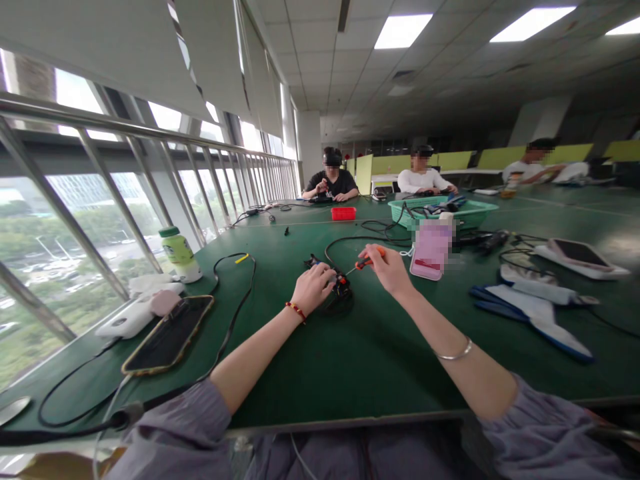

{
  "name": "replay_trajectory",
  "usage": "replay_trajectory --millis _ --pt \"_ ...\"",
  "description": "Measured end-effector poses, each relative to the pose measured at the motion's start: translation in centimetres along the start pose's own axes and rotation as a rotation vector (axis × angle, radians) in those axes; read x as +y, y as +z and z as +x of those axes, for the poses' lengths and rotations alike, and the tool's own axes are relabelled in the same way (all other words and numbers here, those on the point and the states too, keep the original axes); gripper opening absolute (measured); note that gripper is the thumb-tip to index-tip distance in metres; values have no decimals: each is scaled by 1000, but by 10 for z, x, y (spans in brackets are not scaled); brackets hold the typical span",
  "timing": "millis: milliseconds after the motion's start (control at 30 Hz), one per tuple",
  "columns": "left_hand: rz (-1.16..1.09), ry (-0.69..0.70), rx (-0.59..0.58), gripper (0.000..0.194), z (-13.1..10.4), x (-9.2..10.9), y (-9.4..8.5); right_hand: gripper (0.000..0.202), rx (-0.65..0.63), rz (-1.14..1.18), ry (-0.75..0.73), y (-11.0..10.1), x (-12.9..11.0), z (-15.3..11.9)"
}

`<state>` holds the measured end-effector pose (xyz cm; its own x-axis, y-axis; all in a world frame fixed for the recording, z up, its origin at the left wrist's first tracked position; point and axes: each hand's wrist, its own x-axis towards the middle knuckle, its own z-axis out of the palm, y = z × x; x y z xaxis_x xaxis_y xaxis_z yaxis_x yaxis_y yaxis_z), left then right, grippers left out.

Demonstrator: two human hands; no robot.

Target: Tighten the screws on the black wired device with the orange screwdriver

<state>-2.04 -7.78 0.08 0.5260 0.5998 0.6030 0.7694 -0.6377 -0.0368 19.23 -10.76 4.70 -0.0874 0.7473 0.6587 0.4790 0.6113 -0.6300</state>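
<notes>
My left hand (313, 288) is closed on a small black device (342, 287) with red-orange parts, which rests on the green table (370, 360). My right hand (387, 270) grips the orange and black handle of a screwdriver (371, 258). The screwdriver's thin metal shaft slants down to the left, its tip at or near the top of the device; whether they touch is too small to tell. Black cable lies around the device. To the right of my right hand a pink phone-shaped item (429, 257) stands upright, partly blurred.
A black phone (170, 335), white power bank (131, 313) and green-capped bottle (181, 257) are on the left. Farther back are a red box (343, 213) and green basket (473, 215). Gloves (540, 310) and a white-cased phone (580, 257) lie right. Several people sit beyond.
</notes>
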Motion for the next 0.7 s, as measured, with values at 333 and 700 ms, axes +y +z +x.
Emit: replay_trajectory --millis 333,700 --pt "-74 -31 -129 47 -3 -24 8 26 185 -22 41 -8 -14 -13" --pt "86 35 -131 50 -5 -12 0 23 167 98 13 -6 -16 -12"
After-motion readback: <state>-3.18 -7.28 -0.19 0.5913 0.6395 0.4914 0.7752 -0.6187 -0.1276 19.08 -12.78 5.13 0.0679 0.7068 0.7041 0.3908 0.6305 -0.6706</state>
